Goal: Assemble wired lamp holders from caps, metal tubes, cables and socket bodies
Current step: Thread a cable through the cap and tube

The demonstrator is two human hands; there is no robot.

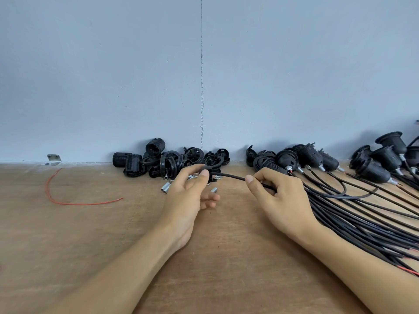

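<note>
A wooden counter (90, 234) stood against a grey-blue wall (113, 64), with both hands held just above it, joined by one cable.

The left hand (188, 196) had its thumb and forefinger clamped on a small black cap (207, 169), its other fingers (210, 197) loosely curled. The right hand (278, 196) pinched the black cable (231, 176), whose end met the cap. Short metal tubes (164, 190) lay on the counter beside the left hand. Behind them, a pile of black parts (158, 160) sat against the wall. To the right lay finished lamp holders (371, 168), their cords (362, 214) fanned out. A red wire (68, 200) lay far left.
</note>
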